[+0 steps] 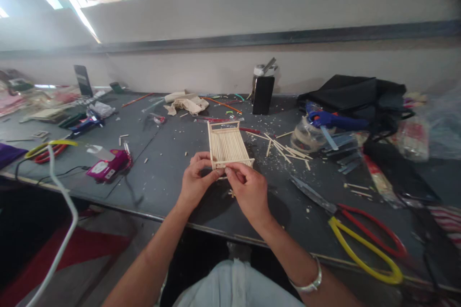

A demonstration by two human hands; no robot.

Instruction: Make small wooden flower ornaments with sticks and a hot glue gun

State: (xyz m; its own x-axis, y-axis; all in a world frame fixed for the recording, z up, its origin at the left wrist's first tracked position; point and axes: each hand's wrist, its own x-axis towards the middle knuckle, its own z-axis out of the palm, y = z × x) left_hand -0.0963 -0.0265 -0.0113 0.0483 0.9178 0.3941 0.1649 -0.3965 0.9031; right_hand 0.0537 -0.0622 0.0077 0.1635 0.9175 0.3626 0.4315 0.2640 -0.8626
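A small frame of pale wooden sticks (228,144), shaped like a little bed, stands on the dark table in front of me. My left hand (196,180) grips its near left corner, with the thumb at the near rail and fingers round the side. The thumb and index finger of my right hand (248,189) are pinched at the middle of the near end, close to the left thumb. Whatever small piece lies between those right fingertips is too hidden to tell. Some short stick bits (231,194) lie just below the frame.
Loose sticks (288,146) lie right of the frame. Large scissors (338,211) with red and yellow handles are at the right front. A blue glue gun (334,119) rests on a jar behind. A phone (263,95) stands at the back; a pink device (107,165) lies left.
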